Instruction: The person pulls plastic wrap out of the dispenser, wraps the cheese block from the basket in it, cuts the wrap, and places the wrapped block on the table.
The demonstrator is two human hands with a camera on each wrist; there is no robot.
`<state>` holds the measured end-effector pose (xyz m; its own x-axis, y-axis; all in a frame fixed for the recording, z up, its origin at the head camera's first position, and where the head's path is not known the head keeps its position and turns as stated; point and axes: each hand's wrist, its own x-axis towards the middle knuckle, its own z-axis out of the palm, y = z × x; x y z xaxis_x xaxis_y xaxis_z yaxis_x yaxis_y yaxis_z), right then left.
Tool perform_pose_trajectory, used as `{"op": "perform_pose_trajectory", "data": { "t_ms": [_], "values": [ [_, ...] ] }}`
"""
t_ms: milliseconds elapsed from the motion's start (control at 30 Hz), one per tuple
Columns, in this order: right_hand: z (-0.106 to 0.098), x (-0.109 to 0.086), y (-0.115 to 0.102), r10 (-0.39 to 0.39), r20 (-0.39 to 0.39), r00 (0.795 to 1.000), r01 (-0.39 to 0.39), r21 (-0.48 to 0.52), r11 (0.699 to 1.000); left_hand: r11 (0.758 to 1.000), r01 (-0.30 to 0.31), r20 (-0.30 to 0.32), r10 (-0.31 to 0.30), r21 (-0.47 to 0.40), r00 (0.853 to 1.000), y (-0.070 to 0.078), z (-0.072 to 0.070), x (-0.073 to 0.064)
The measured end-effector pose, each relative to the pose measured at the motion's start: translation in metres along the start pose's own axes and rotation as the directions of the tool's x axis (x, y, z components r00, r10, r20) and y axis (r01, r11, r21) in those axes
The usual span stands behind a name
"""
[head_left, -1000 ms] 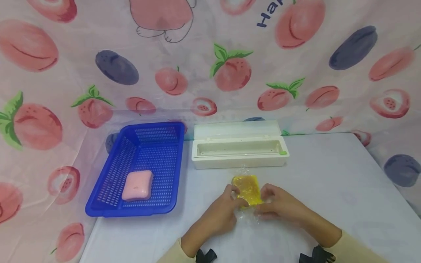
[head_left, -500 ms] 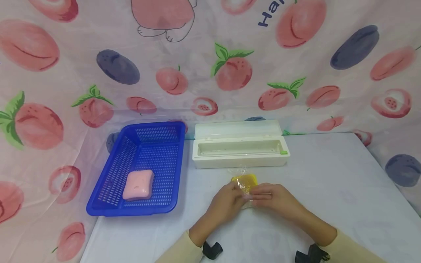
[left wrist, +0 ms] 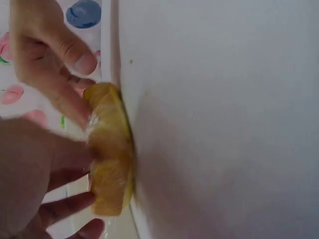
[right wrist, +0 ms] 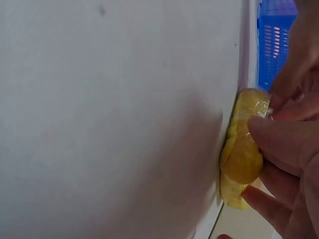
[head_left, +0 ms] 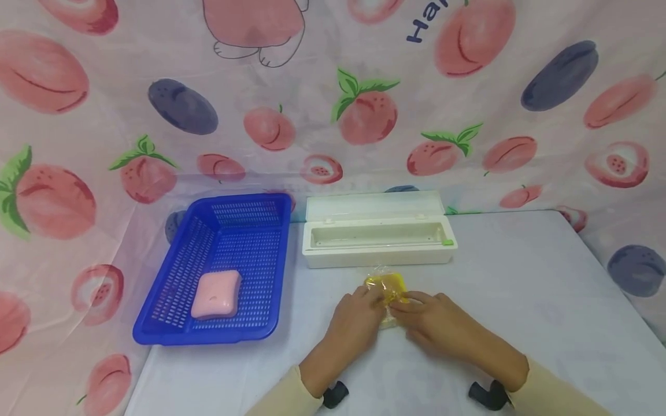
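Observation:
A yellow block wrapped in clear plastic film [head_left: 387, 283] lies on the white table, with film crumpled past its far edge. My left hand [head_left: 356, 318] grips its left side, the fingers bent over the top. From the right, my right hand [head_left: 442, 320] holds the near part of the film, thumb and fingers close together. In the left wrist view the wrapped block [left wrist: 112, 184] stands between both hands, and the left fingers are blurred across it. The right wrist view shows the right thumb [right wrist: 279, 137] pressed against the film, the other fingers along the block's side.
A blue plastic basket [head_left: 284, 260] stands at the left with a pink bar of soap [head_left: 215, 294] in it. Behind the hands sits a long white box [head_left: 380, 257], lid raised, with a green tab at its right end. A fruit-print cloth [head_left: 291, 86] hangs at the back.
Both hands have come inward over the block, and the near film is now folded up onto it. The block's near part is now covered by fingers. Basket and white box have stayed put.

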<state>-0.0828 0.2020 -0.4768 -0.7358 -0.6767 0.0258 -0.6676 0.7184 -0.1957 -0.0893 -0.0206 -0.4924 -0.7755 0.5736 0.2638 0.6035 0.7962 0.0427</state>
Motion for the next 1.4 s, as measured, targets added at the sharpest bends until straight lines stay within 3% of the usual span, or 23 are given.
{"op": "perform_pose_trajectory", "data": {
  "t_ms": [67,167,333,400,467,533,667,833,933,1033,1100,1200,1300,1400],
  "values": [
    [0.000,-0.002,0.002,0.007,0.044,0.999,-0.007,0.006,1.000,0.992,-0.089,0.046,0.085,0.091,0.995,-0.002,-0.005,-0.003],
    [0.002,-0.005,0.006,-0.003,0.087,0.996,-0.001,0.036,0.999,0.990,-0.126,0.110,0.118,0.069,0.987,-0.007,-0.012,-0.006],
    [0.000,-0.011,0.014,-0.047,0.083,0.995,0.035,0.143,0.989,0.990,-0.071,0.131,0.087,-0.119,0.988,-0.016,-0.010,-0.004],
    [-0.004,-0.014,0.015,-0.040,0.055,0.998,0.029,0.187,0.982,0.987,-0.067,0.127,0.086,-0.148,0.988,-0.017,-0.009,-0.003],
    [-0.010,-0.016,0.015,-0.018,0.018,1.000,0.014,0.222,0.975,0.987,-0.066,0.132,0.086,-0.144,0.987,-0.017,-0.007,-0.002],
    [-0.016,-0.018,0.015,0.019,0.000,1.000,-0.018,0.235,0.972,0.994,-0.079,0.136,0.089,-0.080,0.987,-0.015,-0.006,-0.002],
    [-0.025,-0.019,0.014,0.089,0.028,0.996,-0.093,0.247,0.965,0.998,-0.057,0.134,0.057,-0.005,0.989,-0.010,-0.006,0.000],
    [-0.028,-0.020,0.015,0.124,0.077,0.989,-0.140,0.275,0.951,0.998,0.025,0.169,-0.014,-0.063,0.986,-0.005,-0.010,0.003],
    [-0.028,-0.019,0.015,0.131,0.101,0.986,-0.156,0.311,0.938,0.968,0.127,0.263,-0.068,-0.216,0.963,-0.005,-0.010,0.004],
    [-0.025,-0.015,0.011,0.150,0.168,0.974,-0.200,0.339,0.919,0.899,0.215,0.337,-0.081,-0.383,0.938,-0.008,-0.008,0.005],
    [-0.022,-0.012,0.007,0.157,0.217,0.963,-0.227,0.346,0.911,0.864,0.231,0.345,-0.072,-0.448,0.936,-0.010,-0.007,0.004],
    [-0.015,-0.009,-0.003,0.132,0.259,0.957,-0.216,0.331,0.918,0.845,0.217,0.319,-0.058,-0.490,0.946,-0.014,-0.004,0.002],
    [-0.008,-0.006,-0.013,0.049,0.244,0.968,-0.119,0.281,0.952,0.827,0.221,0.312,-0.058,-0.517,0.948,-0.017,-0.003,0.001],
    [-0.001,-0.003,-0.022,-0.083,0.159,0.984,0.055,0.174,0.983,0.817,0.215,0.293,-0.059,-0.535,0.954,-0.020,-0.003,0.001]
  ]
}}
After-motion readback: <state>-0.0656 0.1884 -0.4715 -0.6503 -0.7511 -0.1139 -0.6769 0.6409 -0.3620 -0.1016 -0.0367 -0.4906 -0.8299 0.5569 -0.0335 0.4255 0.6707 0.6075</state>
